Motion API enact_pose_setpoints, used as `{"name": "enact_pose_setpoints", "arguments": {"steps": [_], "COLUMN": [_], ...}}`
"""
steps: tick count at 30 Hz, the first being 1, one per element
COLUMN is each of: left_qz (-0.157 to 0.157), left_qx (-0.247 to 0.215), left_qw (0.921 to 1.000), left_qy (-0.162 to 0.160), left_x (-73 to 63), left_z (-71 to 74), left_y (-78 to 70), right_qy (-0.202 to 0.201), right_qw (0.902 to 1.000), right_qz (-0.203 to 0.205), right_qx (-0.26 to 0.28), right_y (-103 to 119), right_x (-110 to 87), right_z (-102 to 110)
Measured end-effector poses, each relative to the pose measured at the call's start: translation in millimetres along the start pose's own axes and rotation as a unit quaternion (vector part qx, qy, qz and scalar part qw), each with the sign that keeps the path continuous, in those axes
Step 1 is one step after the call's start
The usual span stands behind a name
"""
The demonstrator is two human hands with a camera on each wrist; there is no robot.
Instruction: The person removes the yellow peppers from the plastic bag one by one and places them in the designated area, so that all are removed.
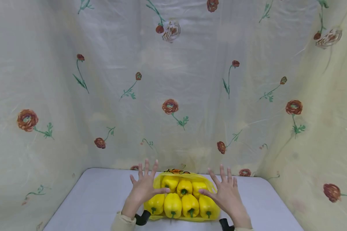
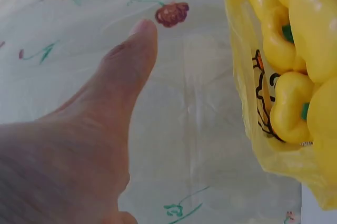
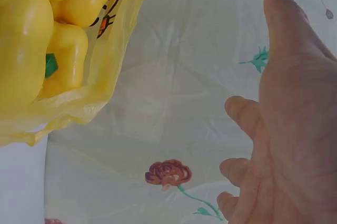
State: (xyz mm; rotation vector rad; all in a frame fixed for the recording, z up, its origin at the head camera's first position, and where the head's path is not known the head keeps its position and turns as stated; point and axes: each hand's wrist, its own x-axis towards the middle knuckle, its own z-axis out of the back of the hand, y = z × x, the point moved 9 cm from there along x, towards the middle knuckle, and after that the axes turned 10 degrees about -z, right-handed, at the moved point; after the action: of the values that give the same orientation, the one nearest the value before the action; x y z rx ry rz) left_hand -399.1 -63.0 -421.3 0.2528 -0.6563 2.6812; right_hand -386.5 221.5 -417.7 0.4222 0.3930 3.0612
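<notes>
Seven yellow peppers show, four in a near row and three in a far row, inside an open yellow plastic bag at the middle of a white counter. A person's left hand hangs by the bag's left side and the right hand by its right, both apart from it; each grip is wide, fingers spread, holding nothing. Beyond the counter hangs a pale curtain printed with red flowers.
</notes>
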Motion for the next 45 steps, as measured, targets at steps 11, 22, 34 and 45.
{"name": "enact_pose_setpoints", "arguments": {"steps": [11, 22, 34, 45], "left_qz": [-0.009, -0.088, -0.125, -0.162], "left_qx": [-0.059, -0.105, -0.167, -0.154], "left_qw": [0.998, 0.9872, 0.9655, 0.958], "left_qy": [0.018, 0.082, 0.155, 0.179], "left_x": [7.2, 3.3, -3.8, -7.3], "left_z": [2.3, -20.1, -55.9, -77.7], "left_y": [35.7, 54.5, 52.3, 46.0], "right_qy": [0.02, 0.081, 0.119, 0.147], "right_qw": [0.9991, 0.992, 0.9778, 0.9512], "right_qz": [-0.019, -0.05, -0.046, -0.057], "right_qx": [0.033, 0.083, 0.166, 0.265], "right_y": [-22.2, -40.4, -46.0, -49.6], "right_x": [6.4, 8.8, 7.8, 2.7], "right_z": [-4.7, -19.7, -39.0, -59.0]}}
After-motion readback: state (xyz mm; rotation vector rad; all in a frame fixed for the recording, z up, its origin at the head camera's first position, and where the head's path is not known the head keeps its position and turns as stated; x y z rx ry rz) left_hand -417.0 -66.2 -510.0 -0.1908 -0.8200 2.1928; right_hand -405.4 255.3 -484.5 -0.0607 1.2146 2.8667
